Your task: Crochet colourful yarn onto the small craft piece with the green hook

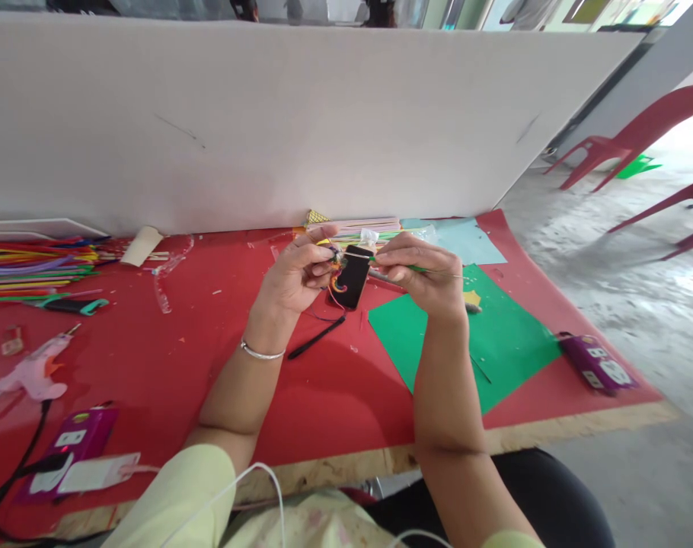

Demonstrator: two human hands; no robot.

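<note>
My left hand (304,270) is raised over the red table, its fingers closed on a small multicoloured craft piece (339,280) with a curled orange and purple end. Opposite it, my right hand (418,270) pinches a thin green stick (412,266) whose tip points toward the craft piece. Beneath and between the hands lies a black phone (352,285). A black strap (316,338) rests on the table just in front of the phone. Part of the green sheet (509,342) lies under my right forearm.
Colourful pipe cleaners (38,266) and a pink glue gun (38,369) lie at the left. Purple power strips (75,449) (598,364) sit near both front corners. A white board (266,122) stands along the back. Red chairs (637,137) are at the right.
</note>
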